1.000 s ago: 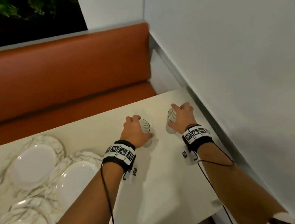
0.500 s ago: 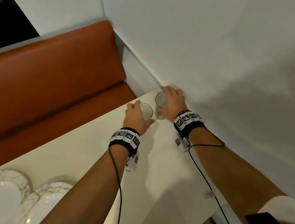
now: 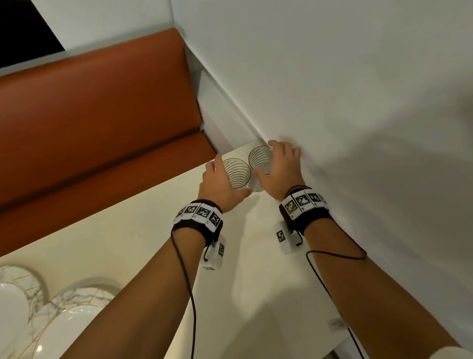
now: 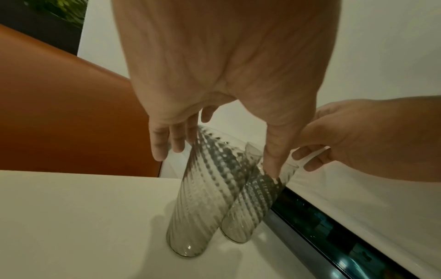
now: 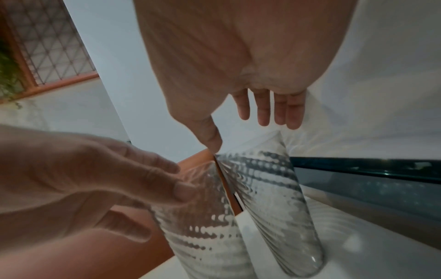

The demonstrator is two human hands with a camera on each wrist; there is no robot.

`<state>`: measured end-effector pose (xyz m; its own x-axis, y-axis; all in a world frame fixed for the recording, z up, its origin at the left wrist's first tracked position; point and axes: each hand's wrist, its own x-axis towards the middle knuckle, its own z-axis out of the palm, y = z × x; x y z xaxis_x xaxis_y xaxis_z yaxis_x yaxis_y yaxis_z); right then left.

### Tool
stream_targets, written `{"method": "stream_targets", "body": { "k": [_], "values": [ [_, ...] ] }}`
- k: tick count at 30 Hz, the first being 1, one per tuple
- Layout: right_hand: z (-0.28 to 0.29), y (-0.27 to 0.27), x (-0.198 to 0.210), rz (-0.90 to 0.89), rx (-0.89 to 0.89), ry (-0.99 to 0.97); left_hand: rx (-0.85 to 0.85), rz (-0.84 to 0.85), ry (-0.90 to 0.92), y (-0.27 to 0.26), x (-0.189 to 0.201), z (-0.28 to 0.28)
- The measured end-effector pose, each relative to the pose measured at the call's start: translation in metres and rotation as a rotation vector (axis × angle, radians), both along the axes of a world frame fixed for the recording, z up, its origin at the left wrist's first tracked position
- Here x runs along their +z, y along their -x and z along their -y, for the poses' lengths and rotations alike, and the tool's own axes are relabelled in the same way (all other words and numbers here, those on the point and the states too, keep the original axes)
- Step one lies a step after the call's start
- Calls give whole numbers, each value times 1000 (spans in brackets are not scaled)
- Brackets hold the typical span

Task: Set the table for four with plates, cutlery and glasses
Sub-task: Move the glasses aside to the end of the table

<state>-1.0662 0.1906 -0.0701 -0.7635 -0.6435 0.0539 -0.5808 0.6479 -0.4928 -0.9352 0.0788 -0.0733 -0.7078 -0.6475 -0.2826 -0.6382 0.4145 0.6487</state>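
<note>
Two clear ribbed glasses stand upright side by side at the far right corner of the cream table (image 3: 148, 233), close to the wall. My left hand (image 3: 216, 185) is spread around the left glass (image 3: 236, 173); in the left wrist view its fingers (image 4: 164, 145) are straight and just off that glass (image 4: 205, 188), while the thumb touches it. My right hand (image 3: 281, 169) hovers over the right glass (image 3: 259, 160). Its fingers (image 5: 276, 111) are straight and clear of the glass (image 5: 269, 198), and the thumb is near the rim.
A white wall (image 3: 335, 84) runs along the table's right edge, right beside my right hand. An orange bench (image 3: 81, 121) lies behind the table. White plates (image 3: 66, 334) on marbled underplates sit at the near left. Cables hang from both wrist bands.
Both hands moved the two glasses away from me into the far corner by the wall and brought them together. The fingers have loosened from a grip to straight.
</note>
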Motion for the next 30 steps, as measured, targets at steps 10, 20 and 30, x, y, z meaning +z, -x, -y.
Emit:
{"method": "stream_targets", "body": {
  "k": [10,20,30],
  "values": [
    [33,-109,46,-11,160,236,174,-136,60,-152,19,20],
    [93,-374,2,275,812,105,630,-216,60,-449,14,9],
    [139,-623,-5,379,1109,-52,969,-210,212,-724,0,43]
  ]
}}
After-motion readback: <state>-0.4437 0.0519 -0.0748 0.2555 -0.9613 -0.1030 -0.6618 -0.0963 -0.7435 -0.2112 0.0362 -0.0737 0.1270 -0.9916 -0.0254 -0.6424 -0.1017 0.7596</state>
